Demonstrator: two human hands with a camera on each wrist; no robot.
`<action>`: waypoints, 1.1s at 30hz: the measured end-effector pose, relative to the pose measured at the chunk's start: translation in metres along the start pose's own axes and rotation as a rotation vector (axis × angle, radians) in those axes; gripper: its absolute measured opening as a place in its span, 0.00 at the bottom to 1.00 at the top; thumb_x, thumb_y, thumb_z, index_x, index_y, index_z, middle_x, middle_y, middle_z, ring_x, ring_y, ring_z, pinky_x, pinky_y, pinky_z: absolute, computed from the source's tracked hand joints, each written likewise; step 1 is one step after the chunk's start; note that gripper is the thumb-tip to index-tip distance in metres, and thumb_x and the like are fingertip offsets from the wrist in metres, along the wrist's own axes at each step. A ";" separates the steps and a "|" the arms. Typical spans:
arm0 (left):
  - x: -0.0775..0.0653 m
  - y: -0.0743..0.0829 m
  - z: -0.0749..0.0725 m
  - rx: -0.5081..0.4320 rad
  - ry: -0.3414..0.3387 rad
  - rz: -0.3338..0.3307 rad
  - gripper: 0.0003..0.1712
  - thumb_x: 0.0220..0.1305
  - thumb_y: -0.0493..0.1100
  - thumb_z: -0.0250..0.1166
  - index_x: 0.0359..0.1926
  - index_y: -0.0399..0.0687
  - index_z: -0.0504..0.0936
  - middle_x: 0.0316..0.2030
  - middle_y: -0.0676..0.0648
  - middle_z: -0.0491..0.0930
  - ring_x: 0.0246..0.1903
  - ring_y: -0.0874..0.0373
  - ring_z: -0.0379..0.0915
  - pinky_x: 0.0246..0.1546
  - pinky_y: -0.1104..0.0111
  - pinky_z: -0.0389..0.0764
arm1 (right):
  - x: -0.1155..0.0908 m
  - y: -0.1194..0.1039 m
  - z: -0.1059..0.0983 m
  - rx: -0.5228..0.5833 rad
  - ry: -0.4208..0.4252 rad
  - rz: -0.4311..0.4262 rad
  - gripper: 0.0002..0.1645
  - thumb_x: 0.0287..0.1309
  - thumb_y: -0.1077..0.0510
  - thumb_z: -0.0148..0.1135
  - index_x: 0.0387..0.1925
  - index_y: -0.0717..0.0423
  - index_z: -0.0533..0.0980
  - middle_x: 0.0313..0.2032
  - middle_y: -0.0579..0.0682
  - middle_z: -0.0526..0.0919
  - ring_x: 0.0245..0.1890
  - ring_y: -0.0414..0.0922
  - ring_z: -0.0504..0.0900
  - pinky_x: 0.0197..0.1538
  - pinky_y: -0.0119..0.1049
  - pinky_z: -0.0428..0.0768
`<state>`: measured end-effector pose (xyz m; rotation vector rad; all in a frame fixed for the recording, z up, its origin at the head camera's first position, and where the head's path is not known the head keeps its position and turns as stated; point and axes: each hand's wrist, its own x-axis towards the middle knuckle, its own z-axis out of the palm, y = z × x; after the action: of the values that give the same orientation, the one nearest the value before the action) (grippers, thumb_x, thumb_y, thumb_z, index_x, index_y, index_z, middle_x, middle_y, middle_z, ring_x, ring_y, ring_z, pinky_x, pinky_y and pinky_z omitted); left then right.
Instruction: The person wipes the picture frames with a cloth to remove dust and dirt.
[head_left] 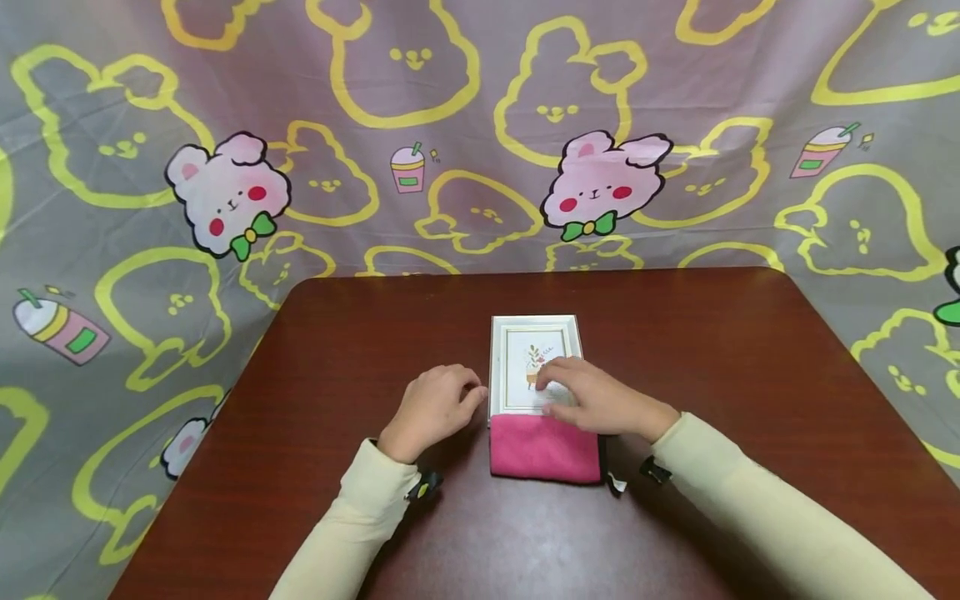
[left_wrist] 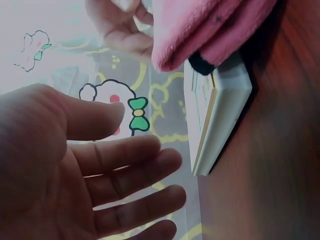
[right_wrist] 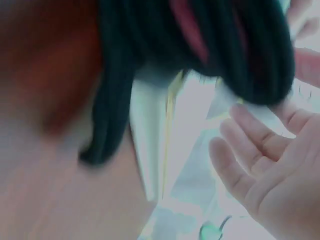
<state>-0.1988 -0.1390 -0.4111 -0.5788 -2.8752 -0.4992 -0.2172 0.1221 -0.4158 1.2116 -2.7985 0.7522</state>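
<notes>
A white picture frame [head_left: 516, 379] with a small plant print lies face up on the table. Over its near end is a folded pink cloth [head_left: 545, 450] with a dark edge, standing up in thick layers in the left wrist view [left_wrist: 200, 25]. My left hand [head_left: 437, 407] is just left of the frame, its fingers spread and relaxed, holding nothing. Above the frame's right side hovers my right hand [head_left: 600, 398], fingers loosely bent and thumb apart. In the right wrist view the cloth's dark folds [right_wrist: 200, 40] blur and hide part of that hand's fingertips.
The dark red-brown table [head_left: 360, 333] has rounded far corners. A patterned curtain [head_left: 465, 100] hangs close behind it and along both sides. A small white tag [head_left: 617, 482] sticks out at the cloth's near right corner. Each sleeve carries a dark wrist device.
</notes>
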 end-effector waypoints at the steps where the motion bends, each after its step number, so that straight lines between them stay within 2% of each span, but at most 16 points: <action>1: -0.001 0.001 0.000 0.004 -0.006 -0.002 0.10 0.64 0.50 0.65 0.36 0.50 0.87 0.34 0.51 0.87 0.35 0.53 0.82 0.36 0.57 0.82 | -0.001 0.006 -0.004 -0.005 0.018 0.019 0.14 0.57 0.57 0.67 0.45 0.58 0.79 0.49 0.51 0.82 0.53 0.51 0.78 0.58 0.50 0.76; 7: -0.007 0.004 0.001 -0.005 -0.028 0.003 0.08 0.65 0.50 0.65 0.33 0.53 0.86 0.29 0.54 0.85 0.30 0.58 0.80 0.31 0.61 0.79 | -0.004 0.048 -0.019 -0.061 0.073 0.189 0.19 0.58 0.59 0.66 0.50 0.62 0.77 0.54 0.60 0.79 0.57 0.58 0.74 0.62 0.57 0.72; 10: -0.008 0.006 0.003 -0.019 -0.050 0.010 0.08 0.65 0.50 0.65 0.34 0.53 0.86 0.28 0.55 0.84 0.27 0.61 0.77 0.28 0.65 0.77 | -0.005 0.065 -0.019 -0.095 0.073 0.232 0.22 0.58 0.58 0.66 0.53 0.64 0.76 0.59 0.64 0.76 0.61 0.62 0.72 0.65 0.59 0.69; 12: -0.009 0.008 0.004 -0.021 -0.075 0.012 0.10 0.65 0.51 0.65 0.29 0.54 0.84 0.22 0.57 0.80 0.23 0.63 0.73 0.24 0.67 0.73 | -0.005 0.072 -0.019 -0.107 0.065 0.245 0.24 0.58 0.58 0.66 0.55 0.64 0.76 0.61 0.65 0.75 0.63 0.63 0.70 0.66 0.60 0.68; 16: -0.015 0.013 0.004 -0.030 -0.183 -0.043 0.25 0.65 0.58 0.63 0.13 0.56 0.75 0.09 0.58 0.68 0.15 0.64 0.64 0.16 0.69 0.64 | -0.003 0.078 -0.018 -0.126 0.048 0.237 0.28 0.57 0.56 0.68 0.57 0.64 0.76 0.63 0.64 0.74 0.65 0.62 0.69 0.66 0.60 0.69; 18: -0.018 0.016 0.006 -0.043 -0.246 -0.083 0.32 0.64 0.63 0.61 0.07 0.56 0.69 0.06 0.58 0.62 0.13 0.63 0.62 0.14 0.68 0.61 | -0.002 0.080 -0.017 -0.131 0.025 0.230 0.30 0.57 0.54 0.69 0.59 0.63 0.75 0.63 0.64 0.74 0.65 0.62 0.69 0.66 0.60 0.69; 20: -0.020 0.018 0.010 -0.058 -0.298 -0.124 0.36 0.62 0.69 0.60 0.05 0.55 0.68 0.06 0.57 0.62 0.13 0.61 0.62 0.14 0.67 0.62 | -0.002 0.082 -0.015 -0.126 -0.017 0.239 0.35 0.56 0.50 0.70 0.61 0.63 0.74 0.64 0.64 0.73 0.65 0.62 0.69 0.66 0.60 0.69; 22: -0.022 0.020 0.013 -0.076 -0.322 -0.153 0.37 0.59 0.72 0.60 0.05 0.55 0.69 0.06 0.56 0.64 0.13 0.60 0.64 0.14 0.67 0.63 | -0.002 0.082 -0.014 -0.115 -0.060 0.246 0.39 0.56 0.47 0.70 0.63 0.63 0.72 0.65 0.65 0.73 0.66 0.64 0.68 0.65 0.61 0.68; 25: -0.022 0.023 0.018 -0.102 -0.326 -0.195 0.36 0.54 0.74 0.63 0.05 0.55 0.72 0.07 0.54 0.68 0.14 0.59 0.66 0.15 0.66 0.65 | -0.001 0.082 -0.014 -0.086 -0.113 0.266 0.43 0.57 0.44 0.69 0.67 0.63 0.69 0.67 0.66 0.71 0.67 0.65 0.66 0.67 0.62 0.67; 28: -0.021 0.025 0.021 -0.121 -0.306 -0.229 0.35 0.52 0.72 0.67 0.05 0.55 0.69 0.08 0.54 0.67 0.14 0.59 0.65 0.15 0.66 0.64 | 0.000 0.082 -0.014 -0.058 -0.141 0.266 0.45 0.58 0.43 0.68 0.68 0.64 0.67 0.68 0.67 0.69 0.68 0.66 0.65 0.68 0.62 0.66; 33: -0.018 0.028 0.028 -0.108 -0.261 -0.241 0.33 0.51 0.66 0.71 0.07 0.54 0.65 0.10 0.53 0.66 0.16 0.57 0.66 0.15 0.64 0.64 | 0.001 0.083 -0.014 -0.011 -0.161 0.280 0.46 0.59 0.45 0.68 0.70 0.65 0.64 0.69 0.66 0.69 0.69 0.64 0.66 0.69 0.60 0.65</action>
<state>-0.1738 -0.1116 -0.4330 -0.3342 -3.2045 -0.6631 -0.2773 0.1760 -0.4386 0.9277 -3.1444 0.6744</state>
